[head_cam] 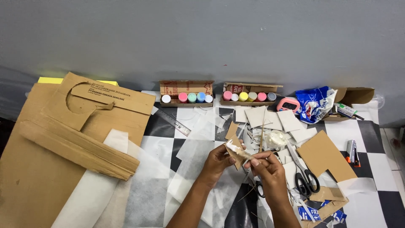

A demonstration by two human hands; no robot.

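- I see a checkered black and white mat (371, 131) on the floor, up against a grey wall (211, 38).
- On the left side of the mat lies a big pile of brown cardboard sheets (63, 139), with thin white paper (105, 185) poking out from under it.
- Along the far edge, by the wall, stand two small open boxes of paint pots (187, 97), the second box (249, 96) just to the right of the first.
- A clear ruler (174, 122) lies slanted below the first box.
- A pink little gadget (288, 104) and a blue plastic bag (316, 103) sit near the far right corner, beside an open cardboard box (354, 97).
- In the middle there is a messy heap of grey card squares (274, 120) and paper scraps, with a roll of tape (277, 138) on it.
- Black scissors (306, 179) lie just right of my hands, next to a brown cardboard cut-out (325, 157).
- A small orange and silver tool (352, 153) lies near the right edge.
- My left hand (217, 162) and right hand (268, 169) meet over the middle of the mat, near the front edge.
- Between them is a small brown cardboard piece (236, 151) with a white bit on top.
- My left fingers are closed around its left side.
- My right thumb and fingers pinch its right end tight.
- The scraps sit close behind my hands but do not touch the piece.
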